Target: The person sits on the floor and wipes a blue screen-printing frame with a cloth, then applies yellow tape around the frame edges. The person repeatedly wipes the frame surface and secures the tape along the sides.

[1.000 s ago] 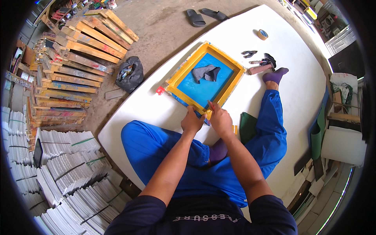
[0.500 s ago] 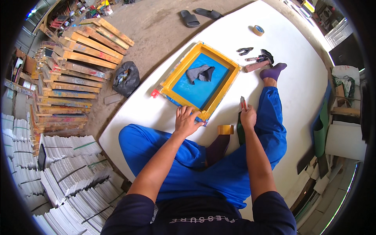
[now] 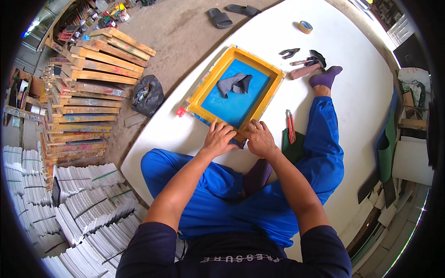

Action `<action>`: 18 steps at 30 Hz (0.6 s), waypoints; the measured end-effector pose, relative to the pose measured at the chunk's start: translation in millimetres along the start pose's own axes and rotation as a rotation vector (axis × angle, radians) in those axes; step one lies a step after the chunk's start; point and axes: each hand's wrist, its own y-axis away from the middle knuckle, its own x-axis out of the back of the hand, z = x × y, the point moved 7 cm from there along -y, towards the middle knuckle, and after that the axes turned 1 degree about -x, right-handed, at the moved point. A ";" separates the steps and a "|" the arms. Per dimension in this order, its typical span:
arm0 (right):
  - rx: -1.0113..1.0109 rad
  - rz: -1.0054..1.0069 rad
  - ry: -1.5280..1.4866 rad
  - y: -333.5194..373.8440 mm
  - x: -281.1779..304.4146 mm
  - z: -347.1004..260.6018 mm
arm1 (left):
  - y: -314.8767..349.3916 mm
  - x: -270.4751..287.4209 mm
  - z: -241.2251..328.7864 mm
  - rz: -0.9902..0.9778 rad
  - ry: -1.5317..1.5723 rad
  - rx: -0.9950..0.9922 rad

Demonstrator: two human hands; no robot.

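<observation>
A wooden screen-printing frame (image 3: 214, 79), covered in yellow tape around a blue mesh, lies on the white board in front of me. A crumpled grey cloth (image 3: 232, 84) rests on the mesh. My left hand (image 3: 219, 139) is closed over the frame's near edge, thumb at the corner. Against that same corner, my right hand (image 3: 260, 139) has its fingers curled in a pinch; what they hold is hidden. A small brownish patch shows between the hands. Right of my right hand, a red utility knife (image 3: 290, 127) lies on a dark green piece (image 3: 293, 147) beside my leg.
On the white board (image 3: 357, 116) lie a tape roll (image 3: 305, 27), black pliers (image 3: 289, 53) and a brownish roller (image 3: 304, 71). Left stand stacked wooden frames (image 3: 88, 102), a black bag (image 3: 147, 95) and bundled white sheets (image 3: 92, 204). Slippers (image 3: 220, 18) lie beyond the board.
My right hand has put down the utility knife and moved left to the frame's near corner. The gold tape roll by my foot no longer shows. My left hand stays at the frame.
</observation>
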 end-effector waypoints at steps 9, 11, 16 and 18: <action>-0.065 -0.288 0.084 -21.3 -10.4 3.9 | -18.8 -2.2 -5.1 -0.213 -0.102 -0.082; -0.096 -0.294 0.088 -22.0 -10.8 8.3 | -18.3 -6.8 -5.8 -0.200 -0.087 -0.080; -0.135 -0.250 0.072 -13.8 -14.5 7.1 | -14.1 -12.1 -7.6 -0.188 -0.085 -0.076; -0.135 -0.242 0.048 -12.0 -13.9 7.5 | -16.3 -8.7 -4.8 -0.205 -0.135 -0.090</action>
